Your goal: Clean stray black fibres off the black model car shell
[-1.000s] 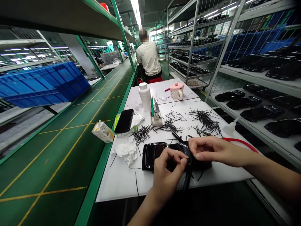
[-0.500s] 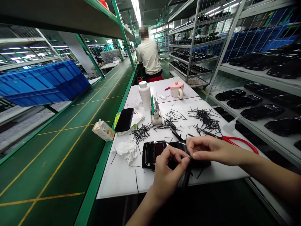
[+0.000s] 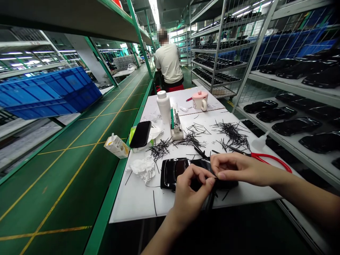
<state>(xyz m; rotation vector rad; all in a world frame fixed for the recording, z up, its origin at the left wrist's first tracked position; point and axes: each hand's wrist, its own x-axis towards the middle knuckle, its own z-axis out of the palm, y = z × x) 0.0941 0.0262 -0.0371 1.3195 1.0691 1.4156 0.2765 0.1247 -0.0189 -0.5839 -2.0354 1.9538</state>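
A glossy black model car body (image 3: 170, 173) lies on the white table in front of me, partly hidden by both hands. My left hand (image 3: 192, 191) is pinched closed at the car's near side, thumb against forefinger. From the right, my right hand (image 3: 236, 168) meets it fingertip to fingertip, also pinched. Between the two pinches shows a tiny dark bit of a thin black strip, mostly covered by the fingers. Just beyond the right hand lie scissors with red handles (image 3: 273, 161), and loose black strips (image 3: 231, 134) are heaped behind them.
Crumpled tissue (image 3: 143, 169), a phone (image 3: 140, 134), a drink carton (image 3: 117, 146), a white bottle (image 3: 164, 106) and a lidded mug (image 3: 199, 101) stand around. A green conveyor (image 3: 79, 152) runs left; a rack of car bodies (image 3: 294, 124) stands right. A person (image 3: 169, 63) sits ahead.
The yellow lines on the conveyor have shifted slightly toward me. Both hands keep nearly the same pinch and place over the car body.
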